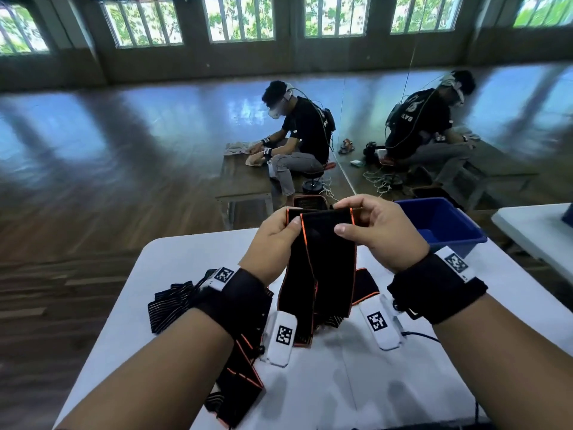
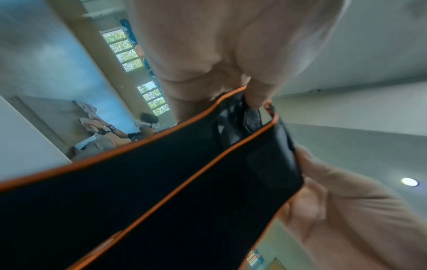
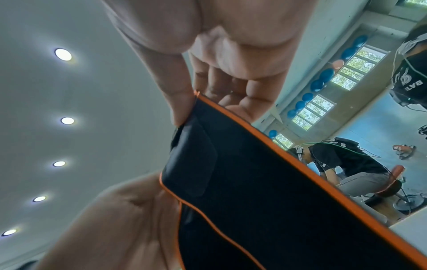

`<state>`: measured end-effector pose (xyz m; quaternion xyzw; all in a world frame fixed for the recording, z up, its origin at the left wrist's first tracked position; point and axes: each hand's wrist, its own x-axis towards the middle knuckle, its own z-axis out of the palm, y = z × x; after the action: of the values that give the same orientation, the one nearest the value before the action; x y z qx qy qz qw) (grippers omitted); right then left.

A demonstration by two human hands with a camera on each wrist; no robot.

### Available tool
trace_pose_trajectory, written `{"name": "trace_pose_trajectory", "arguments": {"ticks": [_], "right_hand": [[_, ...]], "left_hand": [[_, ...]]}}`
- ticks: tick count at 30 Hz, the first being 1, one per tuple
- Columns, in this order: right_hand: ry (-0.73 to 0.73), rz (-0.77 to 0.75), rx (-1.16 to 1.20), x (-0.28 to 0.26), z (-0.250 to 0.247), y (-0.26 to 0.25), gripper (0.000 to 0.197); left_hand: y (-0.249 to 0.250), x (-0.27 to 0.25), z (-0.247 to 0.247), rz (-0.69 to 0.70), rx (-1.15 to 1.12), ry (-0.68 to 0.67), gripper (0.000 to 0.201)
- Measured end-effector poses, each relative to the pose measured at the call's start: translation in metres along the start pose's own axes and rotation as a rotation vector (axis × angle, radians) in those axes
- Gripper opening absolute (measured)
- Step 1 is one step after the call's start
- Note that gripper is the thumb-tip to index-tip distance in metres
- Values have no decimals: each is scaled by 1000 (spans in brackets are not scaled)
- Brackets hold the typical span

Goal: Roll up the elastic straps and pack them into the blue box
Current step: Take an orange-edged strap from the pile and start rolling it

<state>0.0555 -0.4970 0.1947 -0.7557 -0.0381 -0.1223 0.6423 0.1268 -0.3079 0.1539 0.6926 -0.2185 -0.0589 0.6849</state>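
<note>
So, head view first: both hands are up over the white table (image 1: pixel 356 383), holding the top end of a black strap with orange edging (image 1: pixel 319 265). The left hand (image 1: pixel 273 243) pinches the left corner, thumb on the front; the right hand (image 1: pixel 381 234) pinches the right corner the same way. The rest of the strap hangs down to the table, where more straps (image 1: pixel 173 302) lie in a loose heap by the left wrist. The blue box (image 1: pixel 443 225) sits at the table's far right corner, just past the right hand, and I can't see any rolls in it from here.

Left wrist view: the strap (image 2: pixel 138 191) runs across the frame, and a fingertip (image 2: pixel 256 98) presses down on the folded-over end.

Right wrist view: thumb (image 3: pixel 177 98) and fingers clamp the strap's end (image 3: pixel 254 182), with what looks like a fastener patch right at the tip.

My read is that the roll is only getting started. Next comes turning that end over tightly, keeping the edges lined up so it doesn't cone out, then working down the length.
</note>
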Motion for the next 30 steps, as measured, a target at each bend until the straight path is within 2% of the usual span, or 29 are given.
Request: {"name": "trace_pose_trajectory", "arguments": {"ticks": [2, 6, 8, 10, 13, 16, 19, 25, 30], "right_hand": [[100, -24, -65, -5, 4, 6, 30], [430, -33, -211, -12, 3, 16, 26], [510, -29, -227, -14, 1, 18, 25], [499, -36, -231, -15, -1, 20, 24], [443, -51, -150, -18, -4, 22, 25], [411, -75, -10, -23, -11, 21, 21], [361, -107, 62, -29, -30, 18, 19], [194, -70, 168, -34, -58, 17, 17], [146, -30, 163, -39, -74, 10, 18]], "left_hand": [[3, -5, 3, 25, 8, 19, 24], [2, -11, 6, 55, 95, 184, 26], [3, -13, 12, 79, 144, 238, 26], [7, -18, 26, 126, 181, 232, 23], [15, -23, 57, 130, 120, 180, 17], [23, -24, 81, 109, 24, 113, 35], [26, -20, 94, 101, -34, 97, 43], [30, -16, 118, 162, 89, 195, 48], [31, -13, 127, 210, 221, 230, 51]]}}
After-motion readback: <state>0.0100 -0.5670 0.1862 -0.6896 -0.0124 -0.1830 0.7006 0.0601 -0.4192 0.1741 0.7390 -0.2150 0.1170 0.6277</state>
